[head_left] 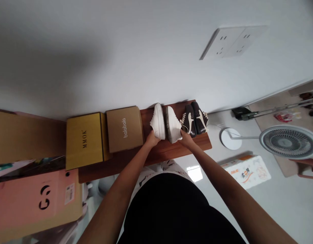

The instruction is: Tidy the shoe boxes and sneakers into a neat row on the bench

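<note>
Two white sneakers are in my hands, close together over a reddish-brown wooden shelf [156,152] against the wall. My left hand [153,138] grips the left white sneaker [158,122] by its heel end, toe toward the wall. The right white sneaker [173,124] is tilted, its sole edge facing the other one, and my right hand [184,138] closes round its heel. Just to the right stands a pair of dark brown sneakers [194,118] with cream laces and stripes. Whether the white pair touches the shelf I cannot tell.
Left of the shoes sit a brown shoebox [125,128] and a yellow shoebox [85,140]. A pink box [41,200] is at lower left. On the right are a standing fan [287,142] and a white printed package [248,172] on the floor. A socket panel [232,40] is on the wall.
</note>
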`<state>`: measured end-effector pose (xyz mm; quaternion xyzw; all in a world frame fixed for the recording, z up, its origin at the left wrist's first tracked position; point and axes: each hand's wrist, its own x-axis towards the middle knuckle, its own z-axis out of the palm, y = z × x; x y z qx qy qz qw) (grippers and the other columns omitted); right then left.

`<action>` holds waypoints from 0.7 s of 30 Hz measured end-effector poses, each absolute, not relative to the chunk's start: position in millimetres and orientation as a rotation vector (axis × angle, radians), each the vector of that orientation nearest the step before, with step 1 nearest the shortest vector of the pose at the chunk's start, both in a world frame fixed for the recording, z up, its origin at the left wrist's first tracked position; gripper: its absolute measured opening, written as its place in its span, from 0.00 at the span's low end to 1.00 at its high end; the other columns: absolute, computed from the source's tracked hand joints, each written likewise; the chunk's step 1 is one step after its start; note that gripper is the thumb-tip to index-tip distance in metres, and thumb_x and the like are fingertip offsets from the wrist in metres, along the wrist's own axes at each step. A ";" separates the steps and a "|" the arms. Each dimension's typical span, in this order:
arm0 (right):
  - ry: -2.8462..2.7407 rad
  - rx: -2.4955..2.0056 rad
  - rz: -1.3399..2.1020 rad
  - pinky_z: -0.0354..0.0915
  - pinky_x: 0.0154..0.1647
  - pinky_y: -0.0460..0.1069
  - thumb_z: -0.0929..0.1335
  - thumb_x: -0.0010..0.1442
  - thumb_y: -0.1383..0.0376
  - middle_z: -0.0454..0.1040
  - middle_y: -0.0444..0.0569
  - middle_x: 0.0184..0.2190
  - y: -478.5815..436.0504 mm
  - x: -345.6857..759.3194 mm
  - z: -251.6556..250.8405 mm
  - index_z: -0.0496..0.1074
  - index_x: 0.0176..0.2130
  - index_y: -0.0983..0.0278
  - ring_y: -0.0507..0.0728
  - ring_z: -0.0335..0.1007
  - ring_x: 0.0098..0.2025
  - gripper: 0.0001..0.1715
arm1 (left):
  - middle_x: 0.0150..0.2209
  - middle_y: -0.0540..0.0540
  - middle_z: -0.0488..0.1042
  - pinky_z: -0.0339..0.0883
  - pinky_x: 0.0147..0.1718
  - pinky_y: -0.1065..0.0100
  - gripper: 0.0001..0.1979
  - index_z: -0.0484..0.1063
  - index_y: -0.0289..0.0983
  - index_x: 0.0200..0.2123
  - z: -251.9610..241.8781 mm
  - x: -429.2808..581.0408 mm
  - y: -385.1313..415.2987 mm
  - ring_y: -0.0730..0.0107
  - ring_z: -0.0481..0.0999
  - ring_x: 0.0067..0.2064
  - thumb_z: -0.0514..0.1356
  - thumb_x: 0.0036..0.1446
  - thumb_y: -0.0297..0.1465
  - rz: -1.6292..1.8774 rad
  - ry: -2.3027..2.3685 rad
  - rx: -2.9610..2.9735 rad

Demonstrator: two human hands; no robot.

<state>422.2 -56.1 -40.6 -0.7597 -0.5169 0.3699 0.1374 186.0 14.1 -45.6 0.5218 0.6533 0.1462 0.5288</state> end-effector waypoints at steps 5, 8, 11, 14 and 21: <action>-1.556 -2.344 1.085 0.67 0.48 0.56 0.76 0.45 0.71 0.79 0.61 0.42 -41.0 423.4 -43.2 0.72 0.45 0.65 0.70 0.74 0.50 0.26 | 0.44 0.37 0.81 0.69 0.45 0.65 0.25 0.75 0.35 0.40 -52.8 186.7 16.8 0.52 0.79 0.49 0.74 0.34 0.24 0.301 1.666 1.243; -1.556 -2.385 1.084 0.67 0.44 0.54 0.79 0.43 0.68 0.78 0.56 0.37 -36.7 425.5 -45.8 0.72 0.39 0.63 0.68 0.75 0.47 0.23 | 0.40 0.40 0.81 0.69 0.43 0.66 0.21 0.74 0.35 0.37 -52.8 186.1 15.4 0.54 0.80 0.45 0.73 0.37 0.26 0.293 1.680 1.283; -1.543 -2.351 1.134 0.65 0.40 0.52 0.80 0.41 0.65 0.76 0.51 0.31 -33.2 427.1 -46.8 0.70 0.32 0.60 0.65 0.75 0.43 0.20 | 0.37 0.42 0.80 0.69 0.44 0.65 0.14 0.73 0.36 0.33 -49.1 186.6 14.3 0.56 0.79 0.43 0.71 0.41 0.27 0.306 1.655 1.323; -1.577 -2.331 1.176 0.62 0.36 0.50 0.80 0.41 0.63 0.73 0.47 0.26 -30.5 426.4 -46.1 0.68 0.27 0.59 0.61 0.73 0.37 0.20 | 0.35 0.45 0.78 0.68 0.45 0.66 0.11 0.72 0.37 0.31 -43.8 186.6 14.3 0.59 0.77 0.43 0.70 0.43 0.27 0.329 1.609 1.349; -1.614 -1.985 1.281 0.56 0.30 0.47 0.77 0.44 0.60 0.66 0.39 0.22 -35.2 428.1 -40.0 0.61 0.25 0.58 0.52 0.62 0.27 0.20 | 0.32 0.51 0.75 0.68 0.45 0.67 0.09 0.72 0.38 0.30 -33.2 182.6 13.5 0.65 0.74 0.39 0.69 0.44 0.27 0.396 1.575 1.404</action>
